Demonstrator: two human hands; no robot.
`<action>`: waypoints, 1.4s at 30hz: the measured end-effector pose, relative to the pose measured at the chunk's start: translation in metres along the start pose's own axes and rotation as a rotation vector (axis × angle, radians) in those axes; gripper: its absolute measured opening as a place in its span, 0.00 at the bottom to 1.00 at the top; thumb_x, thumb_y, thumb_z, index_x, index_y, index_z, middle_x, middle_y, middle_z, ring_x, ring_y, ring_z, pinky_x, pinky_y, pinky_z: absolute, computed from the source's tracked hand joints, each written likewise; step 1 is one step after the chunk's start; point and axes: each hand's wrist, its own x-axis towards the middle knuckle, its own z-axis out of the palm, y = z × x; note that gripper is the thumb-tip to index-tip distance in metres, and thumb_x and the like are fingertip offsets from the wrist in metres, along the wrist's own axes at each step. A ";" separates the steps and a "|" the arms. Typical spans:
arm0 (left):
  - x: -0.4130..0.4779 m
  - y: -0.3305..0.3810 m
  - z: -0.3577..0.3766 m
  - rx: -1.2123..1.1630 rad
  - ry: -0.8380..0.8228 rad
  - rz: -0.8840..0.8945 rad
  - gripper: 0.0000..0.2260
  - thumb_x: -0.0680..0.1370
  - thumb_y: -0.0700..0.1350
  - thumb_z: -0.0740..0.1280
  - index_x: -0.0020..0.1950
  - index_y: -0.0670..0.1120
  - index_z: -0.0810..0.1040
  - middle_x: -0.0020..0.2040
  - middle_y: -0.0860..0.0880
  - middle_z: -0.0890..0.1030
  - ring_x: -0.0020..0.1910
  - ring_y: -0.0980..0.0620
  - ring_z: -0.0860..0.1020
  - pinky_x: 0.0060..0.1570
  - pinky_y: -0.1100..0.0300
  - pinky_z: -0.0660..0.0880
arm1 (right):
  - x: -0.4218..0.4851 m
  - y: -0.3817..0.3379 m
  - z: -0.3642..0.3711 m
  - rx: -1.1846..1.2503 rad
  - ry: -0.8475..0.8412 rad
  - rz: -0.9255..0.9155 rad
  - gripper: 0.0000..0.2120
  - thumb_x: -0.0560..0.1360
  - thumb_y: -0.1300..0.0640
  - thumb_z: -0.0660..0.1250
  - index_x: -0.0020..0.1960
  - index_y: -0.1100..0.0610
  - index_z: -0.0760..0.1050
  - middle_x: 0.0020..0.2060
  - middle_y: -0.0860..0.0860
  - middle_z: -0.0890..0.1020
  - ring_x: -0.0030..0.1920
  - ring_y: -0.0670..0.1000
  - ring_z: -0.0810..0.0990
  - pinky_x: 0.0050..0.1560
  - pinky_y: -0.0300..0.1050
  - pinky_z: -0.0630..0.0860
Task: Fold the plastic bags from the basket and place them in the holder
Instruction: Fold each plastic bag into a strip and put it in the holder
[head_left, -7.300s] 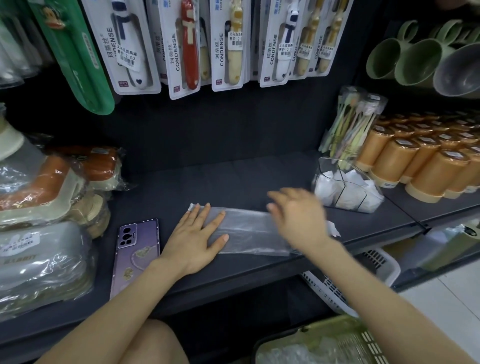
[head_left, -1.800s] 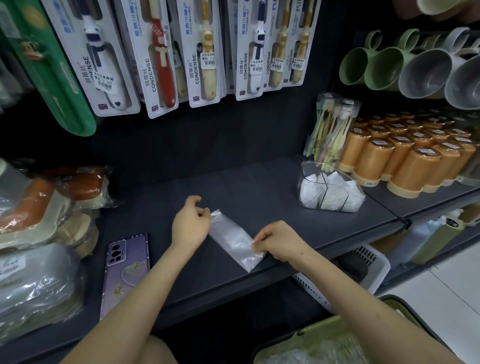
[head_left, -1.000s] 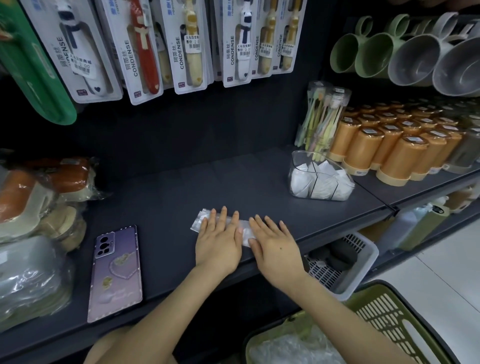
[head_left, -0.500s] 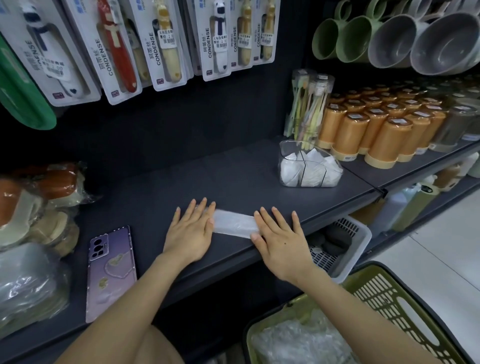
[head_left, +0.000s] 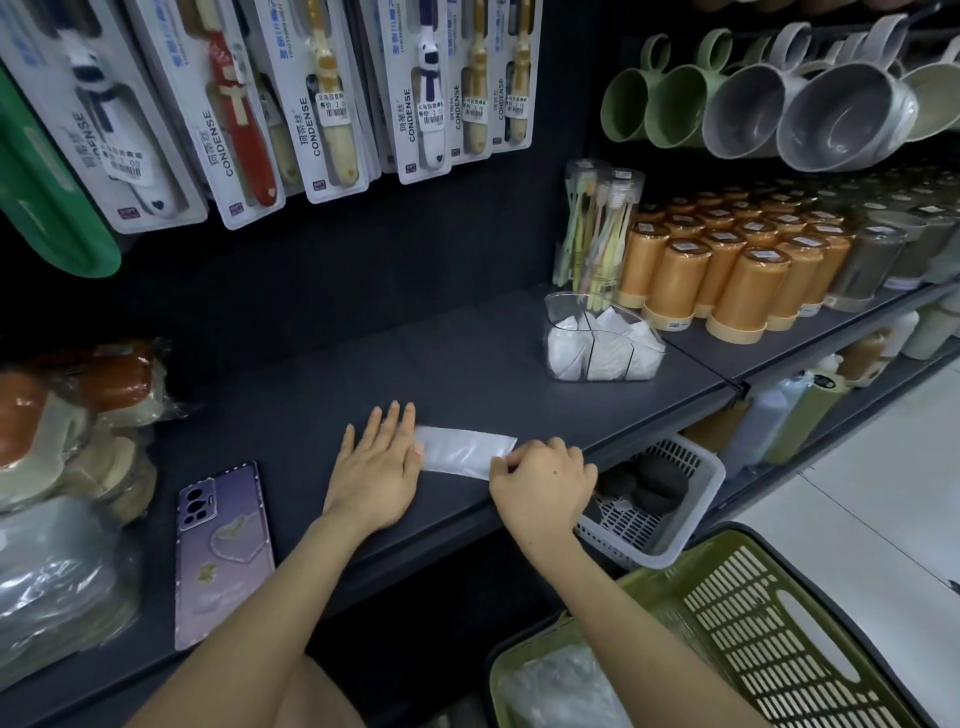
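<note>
A clear plastic bag (head_left: 462, 453), folded into a narrow strip, lies flat on the dark shelf (head_left: 363, 374). My left hand (head_left: 376, 462) lies flat with straight fingers and presses the strip's left end. My right hand (head_left: 543, 483) has curled fingers and pinches the strip's right end. The clear holder (head_left: 602, 340) stands further back to the right, with folded white bags in its compartments. The green basket (head_left: 753, 618) sits below at the lower right, with loose plastic bags (head_left: 556, 691) inside.
A purple phone (head_left: 223, 551) lies on the shelf left of my arm. Wrapped goods (head_left: 62, 452) pile at the far left. Orange cups (head_left: 727, 270) and a toothbrush pack (head_left: 597, 223) stand behind the holder. A white basket (head_left: 660, 499) sits under the shelf edge.
My right hand went from flat on the strip to curled, pinching its right end. My left hand stays flat on the left end. The view shifted slightly.
</note>
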 end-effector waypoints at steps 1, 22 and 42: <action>-0.001 0.001 -0.001 -0.054 0.016 -0.007 0.24 0.84 0.52 0.41 0.79 0.48 0.38 0.80 0.50 0.43 0.78 0.52 0.40 0.76 0.53 0.37 | 0.001 -0.001 -0.001 0.064 -0.004 0.033 0.10 0.75 0.48 0.63 0.45 0.50 0.83 0.46 0.49 0.80 0.50 0.54 0.74 0.48 0.47 0.62; -0.014 0.050 -0.060 -1.102 -0.267 0.179 0.05 0.74 0.36 0.72 0.48 0.43 0.81 0.42 0.46 0.83 0.42 0.51 0.80 0.45 0.60 0.76 | 0.071 0.020 -0.112 0.653 -0.487 -0.367 0.04 0.73 0.63 0.71 0.45 0.57 0.76 0.30 0.46 0.79 0.29 0.38 0.74 0.35 0.32 0.70; -0.044 0.068 -0.053 -1.519 -0.216 -0.023 0.08 0.77 0.35 0.65 0.55 0.38 0.79 0.51 0.40 0.83 0.49 0.43 0.83 0.48 0.52 0.81 | 0.003 0.039 -0.060 1.138 -0.455 -0.186 0.05 0.75 0.67 0.67 0.48 0.61 0.80 0.32 0.53 0.79 0.26 0.45 0.71 0.25 0.39 0.67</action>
